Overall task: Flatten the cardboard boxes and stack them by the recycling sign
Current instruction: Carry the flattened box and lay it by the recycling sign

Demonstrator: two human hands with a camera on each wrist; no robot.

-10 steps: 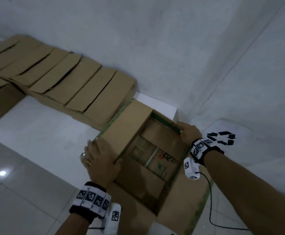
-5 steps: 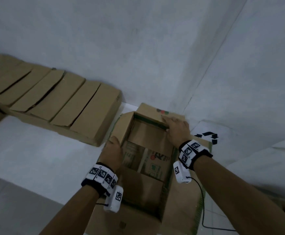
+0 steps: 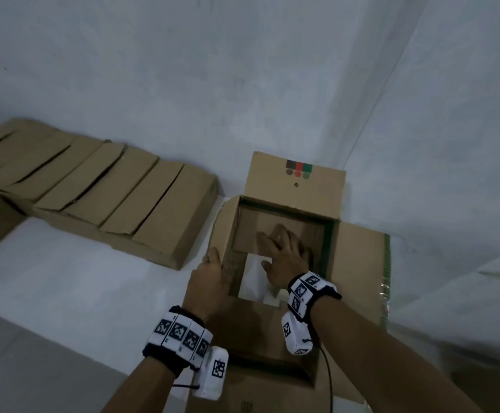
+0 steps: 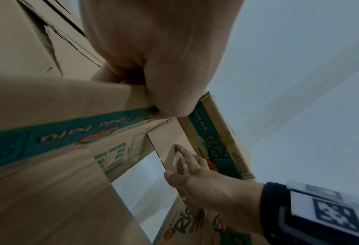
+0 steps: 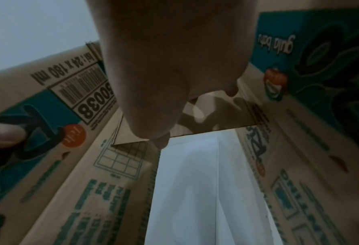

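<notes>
**Box open, bottom flaps parting**

Left hand (image 3: 210,281) grips the left wall of the printed cardboard box (image 3: 359,263) standing in the wall corner. Right hand (image 3: 284,257), fingers spread straight, presses a bottom flap (image 3: 251,234) inside. Flattened boxes (image 3: 117,192) lie left.

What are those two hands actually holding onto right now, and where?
The left hand grips the cardboard box by the top edge of its left wall. The right hand reaches inside with straight fingers pressing a bottom flap, gripping nothing.
</notes>
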